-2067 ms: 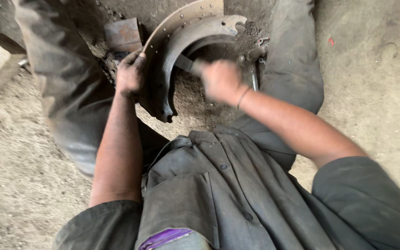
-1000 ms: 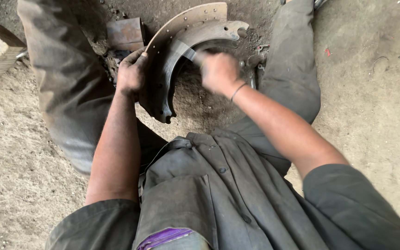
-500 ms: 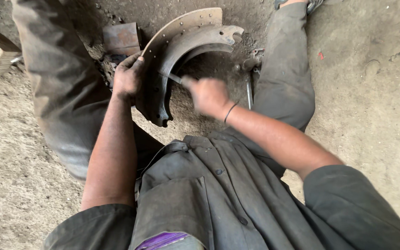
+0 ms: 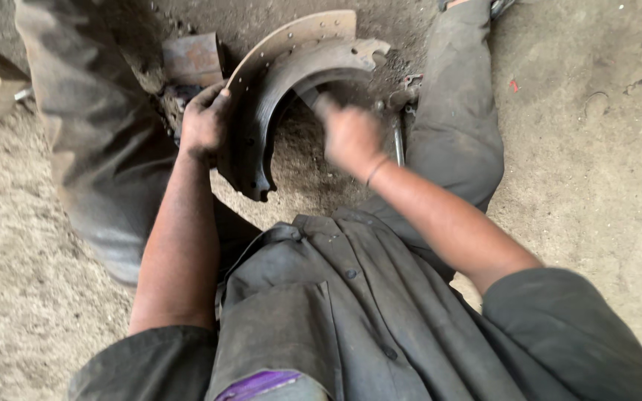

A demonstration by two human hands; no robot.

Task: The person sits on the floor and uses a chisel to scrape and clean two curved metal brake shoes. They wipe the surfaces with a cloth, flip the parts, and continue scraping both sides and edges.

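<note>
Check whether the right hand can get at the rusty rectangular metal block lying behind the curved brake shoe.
Probably not directly: the curved grey metal brake shoe, gripped by the left hand, stands between the blurred right hand and the rusty rectangular metal block.

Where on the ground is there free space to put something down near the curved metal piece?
Bare ground lies right of the right leg and left of the left leg. Between the legs it is crowded: the curved metal shoe, both hands, a metal block and small parts.
</note>
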